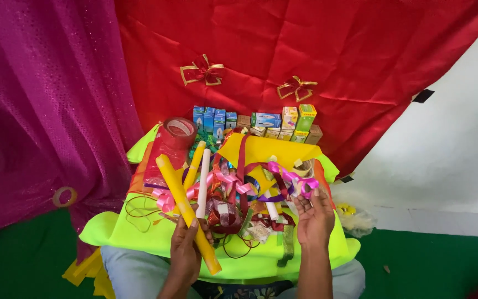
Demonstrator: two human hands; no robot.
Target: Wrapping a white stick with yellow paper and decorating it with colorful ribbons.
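The left hand (186, 249) is closed around a long yellow paper roll (186, 205), gripping it near the lower end, so the roll slants up and away to the left; its near tip sticks out past the fingers to the right. Just beside that hand lies a slim white roll (203, 182), untouched. The right hand (315, 217) is half open, palm up, its fingertips pinching the end of a curly pink and purple ribbon (291, 180) that loops away to the left. Between the two hands sits a tangle of ribbon scraps in maroon, green and gold (233, 218), all on a lime green cloth (134, 232) spread over the person's lap.

Judging by the loose heap, the sorting or making looks early: nothing wrapped or tied shows, and most material lies unused.

Beyond the left hand stands a red tape roll (180, 128). Farther off, a row of small upright cardboard boxes (261, 123), blue, green and yellow, lines the red satin backdrop (305, 50), where two red-and-gold bows (201, 72) are pinned.
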